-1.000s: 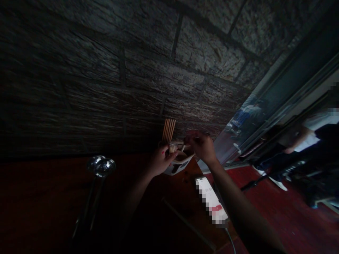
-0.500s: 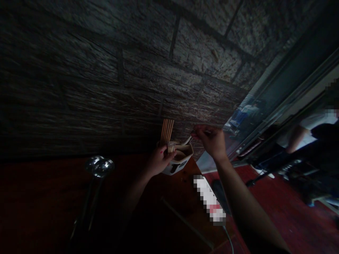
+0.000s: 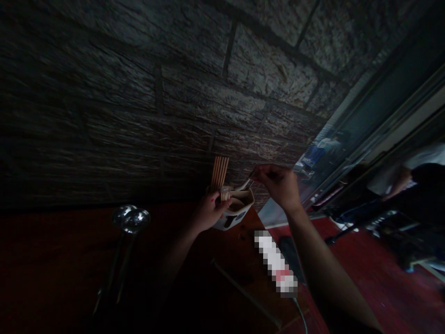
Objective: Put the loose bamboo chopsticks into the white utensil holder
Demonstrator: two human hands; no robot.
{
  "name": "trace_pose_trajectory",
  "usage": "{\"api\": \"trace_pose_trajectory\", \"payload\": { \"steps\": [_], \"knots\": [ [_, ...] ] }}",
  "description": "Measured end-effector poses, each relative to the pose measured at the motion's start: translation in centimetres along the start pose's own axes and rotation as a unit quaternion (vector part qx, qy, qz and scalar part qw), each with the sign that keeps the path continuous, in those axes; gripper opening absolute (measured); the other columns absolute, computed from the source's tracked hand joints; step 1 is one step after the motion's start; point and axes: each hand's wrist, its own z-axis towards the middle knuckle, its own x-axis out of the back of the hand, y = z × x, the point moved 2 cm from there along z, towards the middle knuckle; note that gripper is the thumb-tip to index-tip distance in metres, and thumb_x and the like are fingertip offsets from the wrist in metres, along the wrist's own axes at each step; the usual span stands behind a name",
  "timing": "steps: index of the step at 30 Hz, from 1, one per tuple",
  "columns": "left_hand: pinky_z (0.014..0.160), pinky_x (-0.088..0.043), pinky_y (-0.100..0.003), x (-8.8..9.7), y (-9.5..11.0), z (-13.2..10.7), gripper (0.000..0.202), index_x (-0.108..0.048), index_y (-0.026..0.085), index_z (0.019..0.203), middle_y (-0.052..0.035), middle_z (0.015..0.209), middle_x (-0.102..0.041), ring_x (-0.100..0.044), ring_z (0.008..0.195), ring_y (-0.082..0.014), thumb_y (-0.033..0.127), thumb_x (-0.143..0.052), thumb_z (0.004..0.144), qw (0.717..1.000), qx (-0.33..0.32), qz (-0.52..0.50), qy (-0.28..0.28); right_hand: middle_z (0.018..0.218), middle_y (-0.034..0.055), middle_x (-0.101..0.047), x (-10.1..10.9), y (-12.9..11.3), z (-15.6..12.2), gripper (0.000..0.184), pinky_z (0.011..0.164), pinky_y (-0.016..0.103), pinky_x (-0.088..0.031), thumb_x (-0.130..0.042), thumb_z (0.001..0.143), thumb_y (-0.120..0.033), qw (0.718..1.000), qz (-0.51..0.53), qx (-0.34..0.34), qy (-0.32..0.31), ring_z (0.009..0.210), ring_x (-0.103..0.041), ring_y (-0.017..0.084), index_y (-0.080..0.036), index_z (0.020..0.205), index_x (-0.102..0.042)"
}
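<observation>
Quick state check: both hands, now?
Left hand: closed, holding a small pale bundle.
Right hand: fingertips pinched, apparently holding a thin item, too dim to identify.

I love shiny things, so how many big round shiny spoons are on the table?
2: one shiny spoon lies left of the left hand; the other shiny spoon overlaps its right side. More may be hidden in the dark.

It looks like an eating place: chopsticks (image 3: 219, 172), shiny spoons (image 3: 138, 221) at left, a counter (image 3: 238, 243), a stone wall (image 3: 208, 102).
</observation>
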Motion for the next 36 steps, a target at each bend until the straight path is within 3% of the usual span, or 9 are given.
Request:
{"api": "trace_pose_trajectory", "payload": {
  "steps": [6, 11, 14, 18, 23, 28, 31, 36],
  "knots": [
    [0.043, -0.037, -0.021, -0.1, -0.1, -0.1, 0.036, -0.063, 0.015, 0.106, 0.0042, 0.053, -0.051, -0.048, 0.044, -0.0109, 0.044, -0.056, 0.087, 1.000, 0.014, -0.003, 0.002, 0.084, 0.0052, -0.075, 1.4, -0.1, -0.3, 0.023, 0.070, 0.031, -0.059, -0.066, 0.078, -0.035, 1.000, 0.003, 0.019, -0.009, 0.075, -0.072, 0.021, -0.016, 0.089, -0.073],
    [0.044, -0.039, -0.021, 0.2, 1.4, -0.3, 0.029, -0.062, 0.014, 0.096, 0.0034, 0.053, -0.052, -0.050, 0.046, -0.0110, 0.040, -0.054, 0.088, 1.000, 0.001, -0.004, 0.021, 0.086, 0.0052, -0.075, 1.9, -0.3, -1.1, 0.023, 0.071, 0.032, -0.059, -0.066, 0.078, -0.035, 0.999, -0.006, 0.017, -0.041, 0.074, -0.072, 0.020, -0.017, 0.091, -0.073],
    [0.044, -0.039, -0.020, 0.9, 2.7, -0.4, 0.027, -0.061, 0.014, 0.095, 0.0040, 0.054, -0.051, -0.051, 0.046, -0.0103, 0.040, -0.056, 0.088, 0.999, -0.023, -0.023, 0.041, 0.089, 0.0052, -0.075, 1.9, -0.1, -1.4, 0.023, 0.072, 0.032, -0.060, -0.066, 0.078, -0.035, 1.000, 0.008, 0.010, -0.020, 0.077, -0.072, 0.021, -0.017, 0.092, -0.073],
    [0.045, -0.041, -0.019, 2.7, 4.7, -0.8, 0.024, -0.060, 0.014, 0.095, 0.0045, 0.054, -0.051, -0.051, 0.046, -0.0091, 0.036, -0.056, 0.089, 0.995, -0.050, -0.054, 0.069, 0.089, 0.0054, -0.075, 1.5, 0.3, -1.4, 0.026, 0.071, 0.033, -0.061, -0.067, 0.078, -0.037, 0.998, 0.060, -0.005, 0.012, 0.077, -0.072, 0.021, -0.016, 0.092, -0.072],
    [0.043, -0.041, -0.018, 6.0, 8.1, -2.3, 0.023, -0.061, 0.015, 0.100, 0.0043, 0.055, -0.053, -0.051, 0.045, -0.0082, 0.035, -0.058, 0.089, 0.990, -0.078, -0.048, 0.112, 0.085, 0.0054, -0.075, -0.8, 1.2, -2.0, 0.020, 0.069, 0.030, -0.059, -0.064, 0.079, -0.034, 0.998, 0.041, -0.019, -0.042, 0.075, -0.072, 0.021, -0.018, 0.090, -0.071],
    [0.039, -0.039, -0.017, 9.3, 11.5, -4.8, 0.021, -0.063, 0.017, 0.096, 0.0037, 0.057, -0.056, -0.048, 0.042, -0.0071, 0.036, -0.062, 0.086, 0.977, -0.063, -0.004, 0.204, 0.087, 0.0054, -0.076, -3.5, 2.8, -3.6, 0.017, 0.066, 0.028, -0.057, -0.060, 0.082, -0.032, 0.996, -0.010, -0.043, -0.072, 0.075, -0.072, 0.020, -0.020, 0.088, -0.071],
    [0.036, -0.036, -0.018, 10.0, 12.3, -5.6, 0.021, -0.065, 0.018, 0.093, 0.0051, 0.048, -0.052, -0.047, 0.039, -0.0084, 0.037, -0.062, 0.085, 0.983, -0.029, 0.009, 0.182, 0.085, 0.0040, -0.076, -4.7, 3.5, -4.5, 0.016, 0.065, 0.026, -0.055, -0.058, 0.083, -0.028, 0.993, -0.077, -0.027, -0.087, 0.073, -0.071, 0.019, -0.021, 0.087, -0.072],
    [0.035, -0.035, -0.018, 9.4, 11.6, -5.5, 0.021, -0.064, 0.019, 0.096, 0.0055, 0.044, -0.051, -0.047, 0.038, -0.0098, 0.037, -0.062, 0.085, 0.995, 0.000, 0.027, 0.098, 0.084, 0.0030, -0.076, -5.4, 4.3, -5.7, 0.018, 0.067, 0.025, -0.052, -0.058, 0.082, -0.024, 0.986, -0.146, -0.006, -0.078, 0.074, -0.071, 0.018, -0.022, 0.092, -0.073]
  ]
}}
